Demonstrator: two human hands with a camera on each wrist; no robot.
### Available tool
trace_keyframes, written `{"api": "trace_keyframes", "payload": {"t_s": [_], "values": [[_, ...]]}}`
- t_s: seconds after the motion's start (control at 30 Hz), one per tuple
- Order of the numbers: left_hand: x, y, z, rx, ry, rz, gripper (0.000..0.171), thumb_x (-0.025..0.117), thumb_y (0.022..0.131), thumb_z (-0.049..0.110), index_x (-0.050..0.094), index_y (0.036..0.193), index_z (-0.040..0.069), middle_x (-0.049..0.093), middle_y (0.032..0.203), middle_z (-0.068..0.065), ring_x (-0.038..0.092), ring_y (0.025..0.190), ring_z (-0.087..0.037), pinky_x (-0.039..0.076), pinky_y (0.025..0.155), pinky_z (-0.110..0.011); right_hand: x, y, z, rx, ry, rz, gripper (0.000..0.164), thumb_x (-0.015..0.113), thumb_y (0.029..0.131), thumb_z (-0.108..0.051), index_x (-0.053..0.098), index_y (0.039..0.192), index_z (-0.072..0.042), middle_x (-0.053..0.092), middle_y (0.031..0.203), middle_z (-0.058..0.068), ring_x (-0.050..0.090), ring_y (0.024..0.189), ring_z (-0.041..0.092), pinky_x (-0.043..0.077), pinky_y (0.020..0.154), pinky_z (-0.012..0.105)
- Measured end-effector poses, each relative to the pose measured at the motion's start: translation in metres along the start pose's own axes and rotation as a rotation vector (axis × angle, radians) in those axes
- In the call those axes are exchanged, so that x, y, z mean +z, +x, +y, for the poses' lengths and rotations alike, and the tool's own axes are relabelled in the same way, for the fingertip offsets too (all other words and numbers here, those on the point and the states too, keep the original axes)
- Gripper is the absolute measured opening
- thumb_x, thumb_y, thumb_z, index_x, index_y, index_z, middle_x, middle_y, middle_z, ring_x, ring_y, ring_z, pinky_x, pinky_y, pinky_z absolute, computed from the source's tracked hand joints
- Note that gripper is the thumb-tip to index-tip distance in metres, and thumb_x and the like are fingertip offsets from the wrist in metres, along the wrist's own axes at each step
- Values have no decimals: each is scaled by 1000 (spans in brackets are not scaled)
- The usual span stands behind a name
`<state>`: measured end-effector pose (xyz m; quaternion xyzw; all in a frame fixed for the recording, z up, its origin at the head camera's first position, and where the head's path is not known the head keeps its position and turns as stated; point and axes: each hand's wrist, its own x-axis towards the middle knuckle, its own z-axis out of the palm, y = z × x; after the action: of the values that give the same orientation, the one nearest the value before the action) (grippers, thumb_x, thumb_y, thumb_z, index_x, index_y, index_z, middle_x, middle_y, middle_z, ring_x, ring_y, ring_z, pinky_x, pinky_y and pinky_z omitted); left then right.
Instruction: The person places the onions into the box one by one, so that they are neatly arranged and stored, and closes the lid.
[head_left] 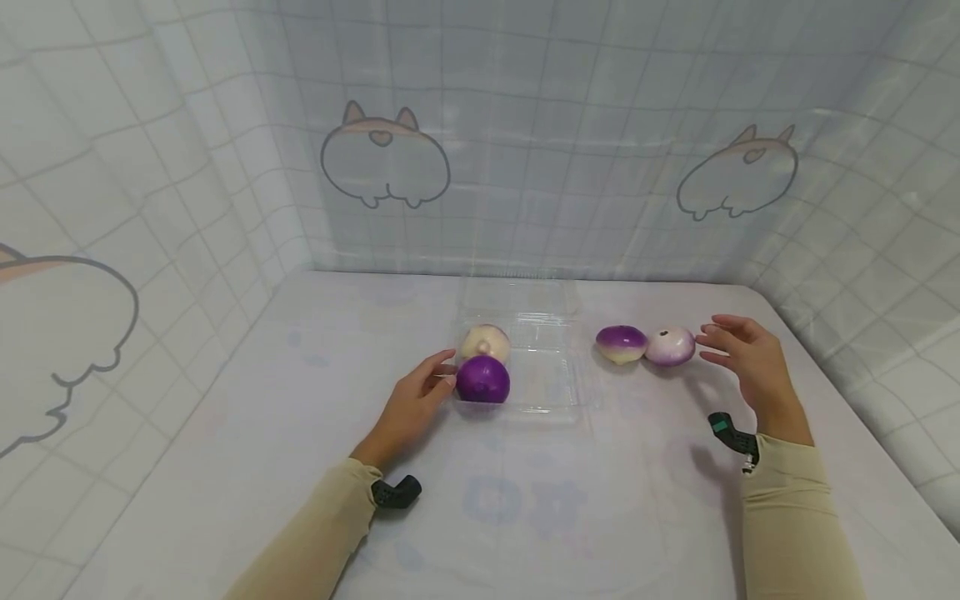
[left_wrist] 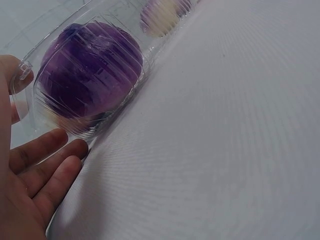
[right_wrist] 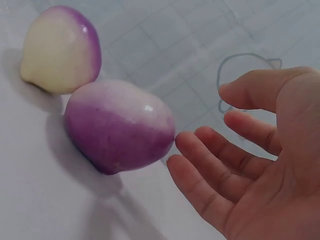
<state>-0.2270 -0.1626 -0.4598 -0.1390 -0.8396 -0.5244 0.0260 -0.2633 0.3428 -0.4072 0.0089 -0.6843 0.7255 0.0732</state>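
Left hand, centre-left: grip loose, wide, fingers at the side of a clear ribbed plastic clamshell box, lid laid back. In its left half: glossy deep-purple round onion; behind, smooth cream-white round onion. Right hand, mid-right: grip wide, fingertips beside glossy white-and-purple rounded onion; contact unclear. Adjoining left: squat purple-and-cream onion. Beyond, upper frame: creased grid-printed sheet.
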Motion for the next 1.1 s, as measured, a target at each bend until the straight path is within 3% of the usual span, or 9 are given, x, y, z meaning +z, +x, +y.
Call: {"api": "trace_keyframes", "payload": {"t_s": [0.13, 0.37, 0.6, 0.7, 0.83, 1.0, 1.1], "values": [[-1, -1, 0, -4, -8, -9, 48, 55, 104, 31, 46, 150, 22, 62, 131, -3, 61, 117, -19, 48, 101, -43, -1, 1, 4, 15, -60, 24, 17, 64, 99, -15, 58, 115, -12, 67, 103, -4, 70, 89, 6, 57, 73, 22], [0, -2, 3, -14, -4, -5, 47, 56, 104, 28, 46, 150, 22, 63, 130, -3, 61, 116, -19, 49, 100, -43, -3, 4, 15, 40, -68, 16, 15, 62, 100, -14, 58, 114, -13, 68, 102, -5, 69, 90, 4, 57, 75, 23], [-1, -2, 5, 5, -10, 1, 48, 57, 104, 25, 46, 150, 19, 63, 130, -6, 62, 116, -22, 49, 99, -44, 0, 6, 23, 100, -205, -19, 27, 63, 101, -30, 55, 123, -18, 56, 110, -8, 69, 87, 3, 56, 78, 20], [-1, -1, 4, -1, -9, 1, 47, 57, 104, 25, 47, 150, 19, 63, 130, -6, 62, 115, -22, 50, 98, -44, 3, 6, 24, 104, -202, -44, 38, 63, 100, -30, 51, 130, -9, 55, 111, -8, 69, 88, 4, 55, 79, 20], [-1, -1, 4, -13, -5, -2, 46, 56, 104, 25, 47, 149, 21, 63, 130, -4, 62, 115, -20, 50, 99, -42, 5, 8, 26, 119, -223, -62, 52, 63, 101, -29, 44, 138, 1, 54, 117, -1, 67, 90, 3, 56, 81, 22], [-2, -1, 4, -6, -15, -8, 47, 56, 104, 25, 47, 150, 20, 63, 131, -4, 62, 115, -20, 49, 99, -42, 7, 9, 30, 136, -313, -61, 64, 59, 102, -33, 35, 146, 6, 43, 138, 19, 63, 94, -2, 55, 85, 25], [-2, -2, 4, 3, -22, -10, 48, 56, 104, 25, 46, 150, 19, 63, 131, -6, 62, 115, -22, 49, 99, -43, 8, 10, 31, 141, -321, -64, 65, 59, 102, -33, 34, 147, 7, 39, 142, 24, 63, 93, -3, 54, 86, 25]]}}
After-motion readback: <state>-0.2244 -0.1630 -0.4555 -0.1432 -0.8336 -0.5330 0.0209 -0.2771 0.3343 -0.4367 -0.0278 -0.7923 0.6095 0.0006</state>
